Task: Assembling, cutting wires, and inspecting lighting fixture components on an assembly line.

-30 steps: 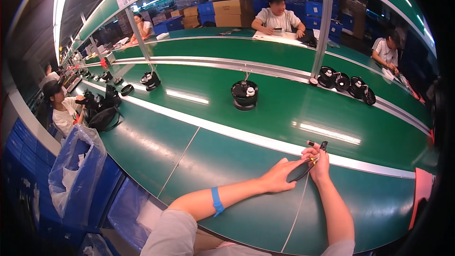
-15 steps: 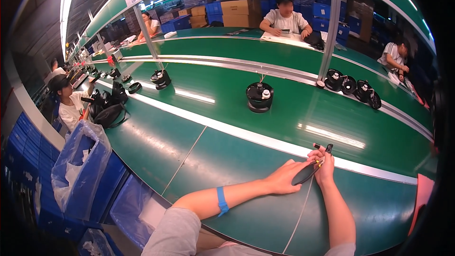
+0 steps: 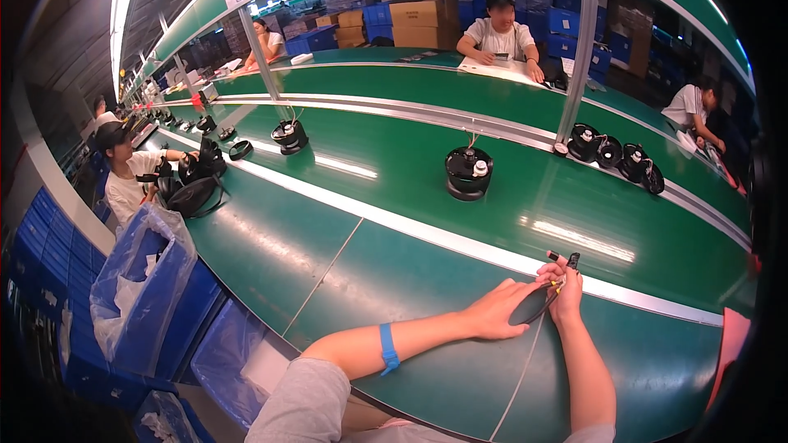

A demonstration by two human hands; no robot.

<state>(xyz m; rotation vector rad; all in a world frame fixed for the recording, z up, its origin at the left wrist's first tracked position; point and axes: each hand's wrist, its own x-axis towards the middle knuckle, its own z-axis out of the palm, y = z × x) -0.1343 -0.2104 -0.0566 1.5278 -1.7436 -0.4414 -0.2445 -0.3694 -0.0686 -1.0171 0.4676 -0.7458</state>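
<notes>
My left hand, with a blue strap around its forearm, is closed around a hand tool with dark curved handles and yellow marks, which looks like small pliers. The tool's tip points toward my right hand. My right hand is raised above the near green work surface, its fingers bent around a small black part that sticks up past the fingertips. A black cover sits on one of its fingertips. The fingers hide where tool and part meet.
Beyond a pale metal rail lies a green conveyor belt carrying round black housings with wires, one straight ahead. More housings stand by the far post. Blue lined bins are at my left. Co-workers sit left and across.
The housings on the belt have shifted slightly to the right. A co-worker at the left now reaches toward the black parts. My hands stay nearly in place; the view has shifted slightly.
</notes>
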